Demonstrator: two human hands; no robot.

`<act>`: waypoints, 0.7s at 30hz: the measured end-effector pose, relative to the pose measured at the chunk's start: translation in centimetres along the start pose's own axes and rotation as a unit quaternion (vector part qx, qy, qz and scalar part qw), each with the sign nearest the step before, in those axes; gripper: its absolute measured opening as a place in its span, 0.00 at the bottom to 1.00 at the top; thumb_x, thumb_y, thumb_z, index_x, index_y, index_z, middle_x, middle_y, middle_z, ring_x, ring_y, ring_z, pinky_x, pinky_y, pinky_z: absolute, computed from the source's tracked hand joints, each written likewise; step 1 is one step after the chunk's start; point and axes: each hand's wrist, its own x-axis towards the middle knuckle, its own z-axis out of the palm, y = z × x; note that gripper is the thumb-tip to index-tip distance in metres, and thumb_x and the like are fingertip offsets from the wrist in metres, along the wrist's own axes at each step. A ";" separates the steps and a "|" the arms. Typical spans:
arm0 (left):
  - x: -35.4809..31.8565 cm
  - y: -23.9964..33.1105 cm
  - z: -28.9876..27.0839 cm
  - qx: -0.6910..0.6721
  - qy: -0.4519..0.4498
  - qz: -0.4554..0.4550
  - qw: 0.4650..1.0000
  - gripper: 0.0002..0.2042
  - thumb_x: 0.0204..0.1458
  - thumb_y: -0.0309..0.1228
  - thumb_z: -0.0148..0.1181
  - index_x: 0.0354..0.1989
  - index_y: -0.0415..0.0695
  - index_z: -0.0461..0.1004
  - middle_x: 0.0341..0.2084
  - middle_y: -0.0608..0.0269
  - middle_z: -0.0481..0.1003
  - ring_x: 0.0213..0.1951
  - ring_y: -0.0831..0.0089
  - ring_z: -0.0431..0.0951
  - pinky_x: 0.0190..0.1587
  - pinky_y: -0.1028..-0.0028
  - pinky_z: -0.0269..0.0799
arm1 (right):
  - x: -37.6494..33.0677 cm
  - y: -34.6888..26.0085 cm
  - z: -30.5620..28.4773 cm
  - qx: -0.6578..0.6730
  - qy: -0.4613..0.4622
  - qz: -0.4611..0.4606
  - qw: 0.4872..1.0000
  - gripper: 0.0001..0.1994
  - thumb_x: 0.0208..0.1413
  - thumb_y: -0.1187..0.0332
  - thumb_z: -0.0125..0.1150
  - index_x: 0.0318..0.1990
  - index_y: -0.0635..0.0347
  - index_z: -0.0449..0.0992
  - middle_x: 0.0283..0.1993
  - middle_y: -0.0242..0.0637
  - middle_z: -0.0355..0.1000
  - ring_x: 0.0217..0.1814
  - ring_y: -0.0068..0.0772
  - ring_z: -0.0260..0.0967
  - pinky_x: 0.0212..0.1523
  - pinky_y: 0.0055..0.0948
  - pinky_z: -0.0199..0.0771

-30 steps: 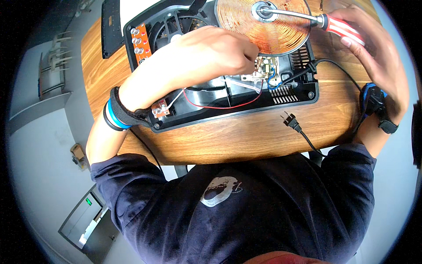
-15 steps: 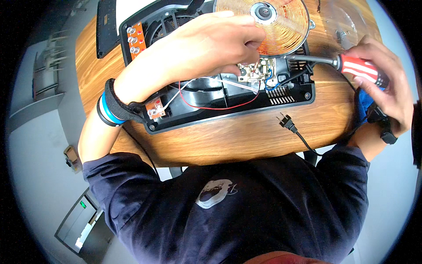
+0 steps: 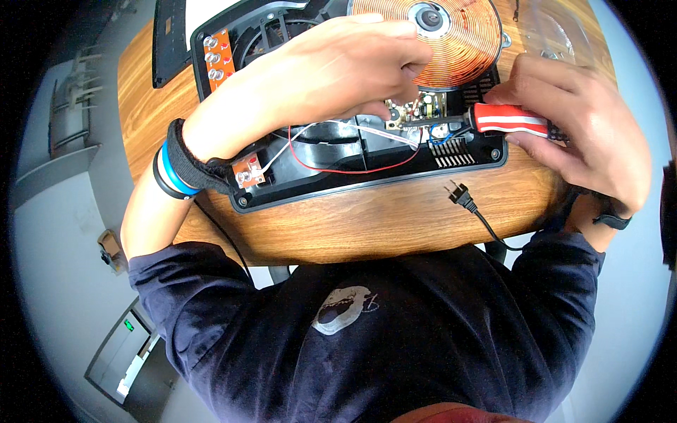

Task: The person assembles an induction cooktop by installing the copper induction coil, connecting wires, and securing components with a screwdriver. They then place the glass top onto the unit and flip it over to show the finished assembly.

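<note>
An opened black induction cooker base [image 3: 331,185] lies on the wooden table. My left hand [image 3: 374,63] reaches over it, with curled fingers gripping the lower-left rim of the round copper coil [image 3: 469,42]. Its fingertips are partly hidden. Below the coil's near edge, part of a circuit board [image 3: 427,106] shows. My right hand [image 3: 571,120] is closed around the red and white handle of a screwdriver [image 3: 504,118]. The dark shaft points left across the board; I cannot tell what the tip touches. Thin red and white wires [image 3: 367,171] loop beneath my left hand.
A power plug [image 3: 462,196] with black cord lies near the table's front edge. Small orange boards [image 3: 248,173] sit in the casing's left side. A dark flat panel [image 3: 169,49] lies at the far left, and clear plastic [image 3: 557,35] at the far right.
My right hand has brought the screwdriver leftward, so its shaft now lies lower over the circuit board. My left hand and the coil have shifted slightly right.
</note>
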 end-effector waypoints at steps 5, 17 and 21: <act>-0.2 -0.1 0.3 -0.024 0.024 0.003 0.999 0.13 0.45 0.27 0.78 0.40 0.41 0.86 0.47 0.59 0.78 0.51 0.54 0.80 0.54 0.58 0.78 | 1.2 -1.2 -0.1 -0.036 -0.037 0.036 0.998 0.17 0.57 0.65 0.72 0.51 0.64 0.83 0.45 0.46 0.76 0.45 0.56 0.80 0.43 0.50 0.79; -0.2 0.2 0.3 -0.009 0.028 -0.024 0.999 0.12 0.46 0.27 0.79 0.40 0.43 0.86 0.48 0.63 0.79 0.53 0.55 0.80 0.57 0.58 0.77 | 2.3 -1.8 -0.1 -0.086 -0.046 0.020 0.995 0.16 0.57 0.66 0.73 0.51 0.61 0.83 0.50 0.45 0.78 0.48 0.57 0.80 0.46 0.52 0.79; -0.1 0.3 0.2 -0.011 0.006 -0.031 0.999 0.12 0.46 0.27 0.79 0.40 0.44 0.86 0.48 0.63 0.79 0.54 0.56 0.79 0.58 0.58 0.76 | 2.2 -2.8 -0.3 -0.098 -0.041 0.028 0.994 0.16 0.55 0.68 0.73 0.51 0.61 0.82 0.50 0.45 0.79 0.49 0.56 0.81 0.46 0.51 0.80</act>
